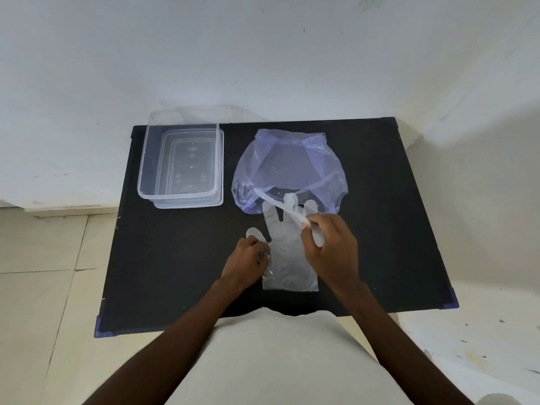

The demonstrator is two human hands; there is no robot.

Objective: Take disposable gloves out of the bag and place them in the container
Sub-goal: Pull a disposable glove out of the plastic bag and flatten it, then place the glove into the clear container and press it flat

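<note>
A clear disposable glove [287,258] lies flat on the black table [175,258], fingers pointing away from me toward the bag. My left hand [248,260] pinches its left edge near the thumb. My right hand [330,244] is closed on a thin stretched strip of clear plastic [280,204] that runs up-left to the bag's mouth. The translucent blue plastic bag [289,168] lies behind the glove with its mouth facing me. The clear rectangular container [181,159] stands open at the table's back left.
The container sits on top of its clear lid [220,200]. A white wall rises behind the table. Tiled floor [43,273] shows on the left, and blue tape marks the table's near corners [100,327].
</note>
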